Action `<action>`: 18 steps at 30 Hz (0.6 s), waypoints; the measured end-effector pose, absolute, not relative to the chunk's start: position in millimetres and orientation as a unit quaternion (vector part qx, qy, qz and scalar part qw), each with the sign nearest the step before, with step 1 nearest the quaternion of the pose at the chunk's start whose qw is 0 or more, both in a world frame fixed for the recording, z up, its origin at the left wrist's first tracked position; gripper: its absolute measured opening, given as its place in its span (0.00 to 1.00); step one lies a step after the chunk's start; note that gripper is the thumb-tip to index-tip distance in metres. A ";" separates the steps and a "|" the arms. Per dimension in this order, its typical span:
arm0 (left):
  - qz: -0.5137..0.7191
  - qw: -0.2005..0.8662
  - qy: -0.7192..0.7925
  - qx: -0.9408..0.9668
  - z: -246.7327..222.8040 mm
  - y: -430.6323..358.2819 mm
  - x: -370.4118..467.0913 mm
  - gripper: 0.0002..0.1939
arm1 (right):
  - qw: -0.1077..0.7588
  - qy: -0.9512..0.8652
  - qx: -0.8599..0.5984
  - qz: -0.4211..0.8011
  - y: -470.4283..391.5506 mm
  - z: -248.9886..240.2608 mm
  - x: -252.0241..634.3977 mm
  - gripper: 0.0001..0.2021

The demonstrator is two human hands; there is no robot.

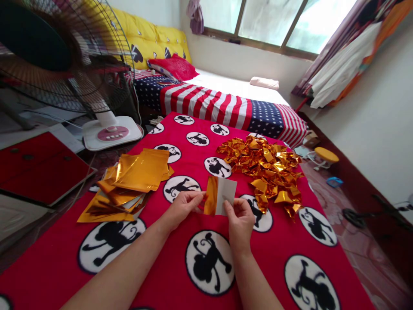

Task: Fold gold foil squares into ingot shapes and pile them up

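Left grip (pixel 183 207): closing thumb and fingers in a pinch at the left edge of the foil sheet (pixel 212 196). Right grip (pixel 240 219): pinching the right side, thumb pressing on the pale face, other fingers curling behind and beside it. Exact finger contact behind the sheet is hiding from view.

Foil sheet is sitting directly between both grips, near the middle of the counter (pixel 155 267). It's showing a shiny orange-gold strip on the left, a plain whitish part on the right. Right thumb is covering a bit of the lower right face.

Counter is wearing a red cloth with black monkey figures in white circles. Foil stack (pixel 142 170) is lying to the left, slightly far of the left grip, flat sheets overlapping unevenly. Foil heap (pixel 264 159) is spreading on the far right, creased pieces piling up; its near end is sitting close to the right grip, crowding that side.

Fan (pixel 111 133) is standing left of the counter. Bed (pixel 222 103) is filling the far side. Yellow stool (pixel 326 155) is standing on the floor, far right.
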State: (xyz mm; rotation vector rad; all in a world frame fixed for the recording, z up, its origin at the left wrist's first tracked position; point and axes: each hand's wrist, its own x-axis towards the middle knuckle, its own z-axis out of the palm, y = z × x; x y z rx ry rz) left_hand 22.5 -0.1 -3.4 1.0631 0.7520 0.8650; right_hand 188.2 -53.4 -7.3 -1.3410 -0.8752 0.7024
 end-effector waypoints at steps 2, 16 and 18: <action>0.387 0.701 0.344 0.490 -4.0 -0.2 23.1 0.20 | 0.629 -0.406 -0.590 0.301 -55.0 -7.5 187.4 0.10; 0.394 0.675 0.337 0.525 -7.8 1.0 26.8 0.15 | 0.579 -0.483 -0.534 0.384 -58.6 -4.5 180.7 0.05; 0.394 0.674 0.335 0.527 -7.6 0.9 26.6 0.15 | 0.567 -0.497 -0.533 0.385 -59.6 -3.4 180.4 0.06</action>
